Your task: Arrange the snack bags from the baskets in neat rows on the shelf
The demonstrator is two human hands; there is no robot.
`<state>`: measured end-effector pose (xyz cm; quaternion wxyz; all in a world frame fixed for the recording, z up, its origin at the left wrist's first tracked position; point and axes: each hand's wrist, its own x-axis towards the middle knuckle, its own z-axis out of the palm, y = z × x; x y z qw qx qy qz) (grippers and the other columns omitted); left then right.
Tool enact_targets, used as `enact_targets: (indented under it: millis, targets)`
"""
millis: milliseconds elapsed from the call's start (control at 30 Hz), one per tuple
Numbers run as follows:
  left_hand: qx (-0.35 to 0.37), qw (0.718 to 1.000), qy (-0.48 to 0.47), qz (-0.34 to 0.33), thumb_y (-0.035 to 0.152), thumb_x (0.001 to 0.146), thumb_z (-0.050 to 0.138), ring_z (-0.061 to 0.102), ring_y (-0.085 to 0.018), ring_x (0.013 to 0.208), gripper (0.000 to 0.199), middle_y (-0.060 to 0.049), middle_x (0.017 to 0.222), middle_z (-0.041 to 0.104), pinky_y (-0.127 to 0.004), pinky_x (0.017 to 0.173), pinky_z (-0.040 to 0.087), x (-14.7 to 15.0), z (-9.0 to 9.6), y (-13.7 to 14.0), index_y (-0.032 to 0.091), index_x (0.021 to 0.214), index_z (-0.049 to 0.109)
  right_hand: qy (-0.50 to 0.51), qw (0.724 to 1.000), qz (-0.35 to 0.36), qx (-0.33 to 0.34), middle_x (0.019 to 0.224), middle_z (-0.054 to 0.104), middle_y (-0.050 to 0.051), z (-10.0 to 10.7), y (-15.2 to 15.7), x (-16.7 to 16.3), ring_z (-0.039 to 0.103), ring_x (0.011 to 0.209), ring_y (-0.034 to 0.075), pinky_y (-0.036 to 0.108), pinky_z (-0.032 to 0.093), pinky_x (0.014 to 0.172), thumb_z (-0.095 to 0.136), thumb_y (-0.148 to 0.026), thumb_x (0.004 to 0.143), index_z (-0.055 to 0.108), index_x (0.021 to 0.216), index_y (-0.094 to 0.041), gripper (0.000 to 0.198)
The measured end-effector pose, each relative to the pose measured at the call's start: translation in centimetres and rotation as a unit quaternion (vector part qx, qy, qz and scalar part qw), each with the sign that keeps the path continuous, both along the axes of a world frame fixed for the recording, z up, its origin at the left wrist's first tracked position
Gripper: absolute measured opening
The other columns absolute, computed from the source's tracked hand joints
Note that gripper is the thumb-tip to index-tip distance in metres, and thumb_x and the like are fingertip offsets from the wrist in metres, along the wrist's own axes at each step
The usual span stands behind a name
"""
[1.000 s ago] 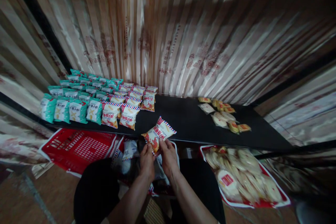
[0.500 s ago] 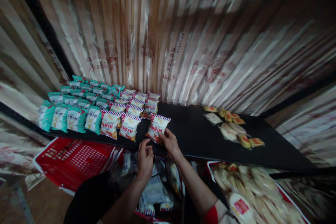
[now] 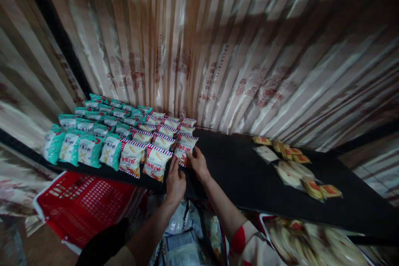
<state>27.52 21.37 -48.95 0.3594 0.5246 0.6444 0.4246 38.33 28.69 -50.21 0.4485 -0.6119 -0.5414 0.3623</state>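
My right hand (image 3: pixel 198 164) has its thumb and fingers closed on the lower right side of a white snack bag (image 3: pixel 184 149) with red lettering and a striped top edge. The bag stands upright on the black shelf (image 3: pixel 230 166), in line behind the front row. My left hand (image 3: pixel 176 179) is at its lower left, fingers stretched out and touching or nearly touching the bag. Just left of these fingers stands another white snack bag (image 3: pixel 156 163) of the same kind. More of them stand in rows behind and beside it.
Rows of teal snack bags (image 3: pixel 89 149) fill the shelf's left end. Flat yellow and pale packets (image 3: pixel 291 170) lie on its right part. Below stand a red basket (image 3: pixel 93 203), bagged goods (image 3: pixel 183 247) and pale packs (image 3: pixel 314 241). A pleated curtain (image 3: pixel 199 50) hangs behind.
The white bag has gone back and left on the shelf, into the column behind the front edge. Both hands moved with it, and my left fingers reached up to its side. The view has shifted slightly.
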Motion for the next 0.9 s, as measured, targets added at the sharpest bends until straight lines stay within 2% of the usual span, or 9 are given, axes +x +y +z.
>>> enact_targets:
  millis: [133,267,433,533,700,800,900]
  targets:
    - [0.001,0.999,0.038,-0.007,0.007,0.075,0.041,0.033,-0.021,0.135,0.058,-0.012,0.147,0.034,-0.034,0.113,0.026,0.1,-0.2,0.2,0.009,0.133,0.044,-0.038,0.999,0.015,-0.014,0.095,0.071,0.005,0.2,1.0,0.3,0.066,0.083,0.021,0.033,0.053,0.075,0.056,-0.039,0.076,0.059,0.113,-0.022,0.040]
    - [-0.005,0.999,0.046,-0.005,0.007,0.075,0.042,0.030,-0.021,0.136,0.058,-0.011,0.147,0.033,-0.034,0.114,0.025,0.3,-0.5,0.5,0.009,0.133,0.045,-0.058,0.998,0.021,-0.020,0.098,0.070,0.005,0.2,1.8,0.3,0.066,0.086,0.022,0.033,0.052,0.077,0.057,-0.039,0.076,0.061,0.109,-0.022,0.038]
    - [-0.008,1.000,0.024,0.000,0.003,0.071,0.044,0.031,-0.020,0.136,0.060,-0.007,0.148,0.033,-0.032,0.114,0.025,0.4,-0.7,0.5,0.014,0.130,0.049,-0.011,0.999,0.005,-0.031,0.107,0.068,0.009,0.1,1.5,0.0,0.065,0.095,0.024,0.035,0.051,0.083,0.058,-0.045,0.075,0.057,0.116,-0.019,0.049]
    - [0.026,1.000,0.013,0.001,0.002,0.070,0.045,0.033,-0.022,0.135,0.061,-0.009,0.147,0.034,-0.035,0.113,0.027,0.4,-0.8,0.2,0.013,0.130,0.049,0.025,0.999,0.001,-0.035,0.109,0.067,0.011,0.4,1.0,-0.1,0.065,0.096,0.025,0.036,0.051,0.084,0.059,-0.051,0.074,0.055,0.119,-0.016,0.058]
    - [0.096,0.994,0.044,-0.028,0.003,0.072,0.044,0.035,-0.024,0.134,0.060,-0.010,0.148,0.032,-0.038,0.111,0.033,0.2,-1.0,-0.9,0.014,0.131,0.048,0.029,0.999,-0.018,-0.025,0.103,0.069,0.011,0.5,0.6,-0.2,0.066,0.091,0.027,0.038,0.053,0.078,0.061,-0.052,0.071,0.058,0.117,-0.017,0.058]
    - [0.147,0.985,0.066,-0.064,0.004,0.076,0.040,0.042,-0.022,0.129,0.051,-0.010,0.143,0.040,-0.037,0.108,0.037,-0.3,-0.5,-2.0,0.016,0.124,0.055,0.004,0.999,-0.017,-0.029,0.097,0.070,0.011,0.5,0.6,-0.4,0.066,0.087,0.028,0.038,0.053,0.077,0.061,-0.054,0.071,0.061,0.113,-0.015,0.057]
    - [0.214,0.968,0.094,-0.090,0.005,0.078,0.038,0.052,-0.020,0.118,0.044,-0.011,0.129,0.054,-0.036,0.101,0.045,-1.6,0.9,-3.3,0.017,0.115,0.060,-0.017,0.999,-0.024,-0.016,0.100,0.069,0.012,0.6,0.2,-0.6,0.065,0.091,0.028,0.038,0.051,0.080,0.059,-0.055,0.072,0.061,0.112,-0.014,0.058]
